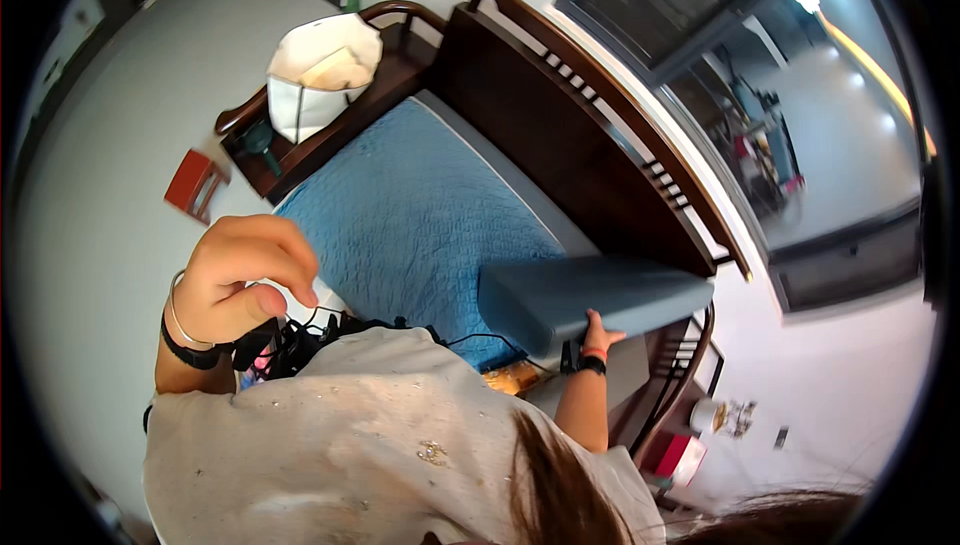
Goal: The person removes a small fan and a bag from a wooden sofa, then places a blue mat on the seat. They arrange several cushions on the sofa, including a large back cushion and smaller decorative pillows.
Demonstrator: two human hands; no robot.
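My left hand is raised over the near left part of the sofa, its fingers loosely curled and the thumb apart, with nothing visible in it. My right hand is on the near lower edge of a grey-blue seat cushion, thumb and a finger spread; its other fingers are hard to see. The thick cushion lies tilted at the right end of a dark wooden sofa. A blue quilted cover spreads over the seat beside it. Black cables bunch between my left hand and my shirt.
A white fabric bin with a pale item inside stands on the sofa's far left end, near a dark green handled object. A red stool is on the floor at left. An orange-brown item lies by my waist. Windows flank the sofa back.
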